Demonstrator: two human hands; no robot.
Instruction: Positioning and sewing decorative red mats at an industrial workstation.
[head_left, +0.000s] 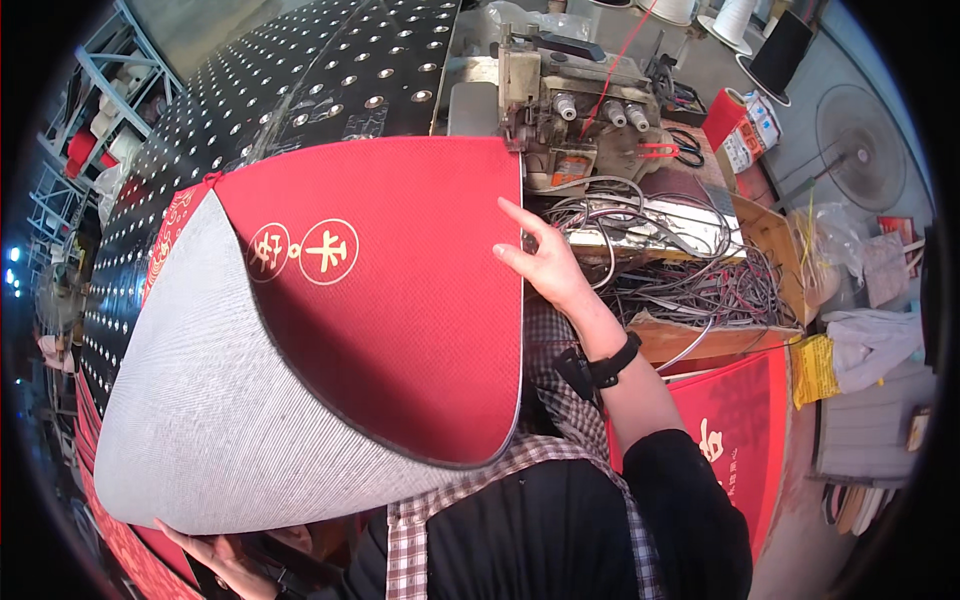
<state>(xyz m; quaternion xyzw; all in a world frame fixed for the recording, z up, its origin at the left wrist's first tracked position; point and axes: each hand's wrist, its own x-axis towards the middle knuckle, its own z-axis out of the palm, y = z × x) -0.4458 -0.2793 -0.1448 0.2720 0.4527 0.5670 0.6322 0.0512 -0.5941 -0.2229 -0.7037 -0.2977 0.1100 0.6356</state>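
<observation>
A red floor mat [420,260] with gold round emblems and a grey ribbed backing [210,400] lies in front of me. Its left part is folded up and over, so the backing faces up. At the lower left, my left hand [215,562] grips the folded part's bottom edge, some fingers hidden. My right hand [548,262] rests at the mat's right edge, thumb and forefinger spread over the red face; its other fingers are mostly out of sight. The mat's far right corner touches an industrial sewing machine [575,100] with red thread.
A black table studded with metal dots [340,80] stretches away at the far left. Tangled cables [690,280] fill the space below the machine. Black-handled scissors [688,148] and thread cones [735,22] sit beyond it. More red mats [740,430] hang or lean at right, near a fan [858,150].
</observation>
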